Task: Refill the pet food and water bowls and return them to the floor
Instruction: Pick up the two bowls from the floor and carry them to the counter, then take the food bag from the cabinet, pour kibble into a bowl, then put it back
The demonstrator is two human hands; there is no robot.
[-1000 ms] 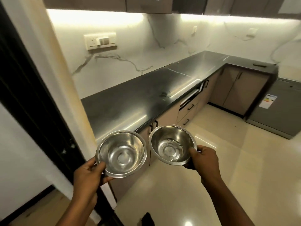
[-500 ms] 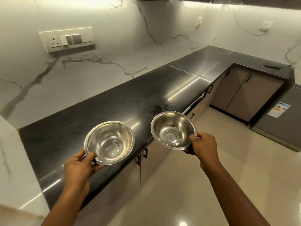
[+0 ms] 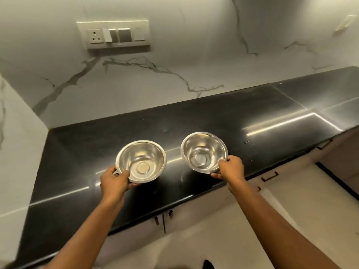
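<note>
Head view: left hand (image 3: 114, 181) pinches left bowl (image 3: 141, 161) rim; right hand (image 3: 230, 170) pinches right bowl (image 3: 204, 152) rim

Both forearms are showing bare from elbow to wrist, with no sleeve reaching into view. The left hand (image 3: 114, 179) and right hand (image 3: 230, 168) are showing no rings, watches or gloves, and the fingers (image 3: 225, 162) are uncovered.

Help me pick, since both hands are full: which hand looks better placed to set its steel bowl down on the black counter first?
Left, probably. The left hand holds its bowl level and apparently low over the counter. The right hand holds its bowl tipped toward the camera, so it would need levelling first.
</note>
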